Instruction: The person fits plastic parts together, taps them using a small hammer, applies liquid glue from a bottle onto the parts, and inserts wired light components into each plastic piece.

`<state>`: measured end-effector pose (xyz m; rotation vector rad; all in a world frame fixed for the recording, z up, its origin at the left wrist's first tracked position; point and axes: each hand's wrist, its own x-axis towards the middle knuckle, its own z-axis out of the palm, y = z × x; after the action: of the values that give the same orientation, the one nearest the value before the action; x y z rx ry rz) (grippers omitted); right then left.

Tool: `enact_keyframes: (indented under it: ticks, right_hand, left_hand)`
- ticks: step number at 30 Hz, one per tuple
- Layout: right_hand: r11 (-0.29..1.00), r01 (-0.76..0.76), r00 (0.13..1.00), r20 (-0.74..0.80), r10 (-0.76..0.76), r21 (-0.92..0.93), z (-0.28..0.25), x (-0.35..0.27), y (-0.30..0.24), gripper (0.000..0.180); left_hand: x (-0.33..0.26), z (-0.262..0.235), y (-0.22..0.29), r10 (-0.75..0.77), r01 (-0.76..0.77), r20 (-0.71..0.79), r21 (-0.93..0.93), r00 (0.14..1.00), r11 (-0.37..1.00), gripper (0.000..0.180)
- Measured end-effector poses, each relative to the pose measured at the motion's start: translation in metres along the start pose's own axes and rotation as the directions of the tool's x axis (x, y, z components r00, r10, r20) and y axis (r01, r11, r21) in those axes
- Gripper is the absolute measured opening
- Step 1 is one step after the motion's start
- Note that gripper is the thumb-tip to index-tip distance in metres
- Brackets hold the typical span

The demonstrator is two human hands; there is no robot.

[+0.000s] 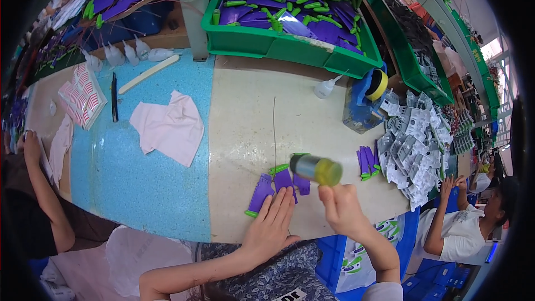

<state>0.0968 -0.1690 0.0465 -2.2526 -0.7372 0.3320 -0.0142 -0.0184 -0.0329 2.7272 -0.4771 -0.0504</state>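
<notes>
In my right hand (344, 210) is a mallet (316, 169) with a yellowish, see-through end and a dark end, blurred by motion. The fingers are wrapped round its handle, which is mostly hidden. My left hand (269, 226) lies with fingers stretched out, its tips on the purple plastic pieces with green ends. One purple piece (259, 193) lies left of the fingers; a middle one (283, 178) is partly under the fingertips. A third piece (301, 184) sits just below the mallet. A thin, dark wire-like line (274, 128) runs up from the pieces.
A green bin (295, 50) of purple and green parts stands at the back. On the right are a blue tape dispenser (356, 108), a glue bottle (326, 88), more purple pieces (366, 160) and piled grey parts (415, 134). Left lies a pale cloth (170, 125). Co-workers sit on both sides.
</notes>
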Motion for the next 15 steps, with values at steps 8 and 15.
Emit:
enact_keyframes:
  ticks: [8, 15]
  right_hand:
    - [0.999, -0.032, 0.998, -0.051, 0.032, 0.006, 0.024, -0.001, -0.002, 0.019]
    - [0.991, -0.131, 0.99, -0.045, 0.132, 0.008, 0.028, 0.005, 0.004, 0.021]
  left_hand:
    - [-0.004, 0.006, -0.003, 0.033, -0.032, -0.034, 0.027, 0.999, 0.999, 0.09]
    - [-0.013, 0.002, -0.009, -0.34, 0.291, -0.361, -0.185, 0.868, 0.939, 0.058]
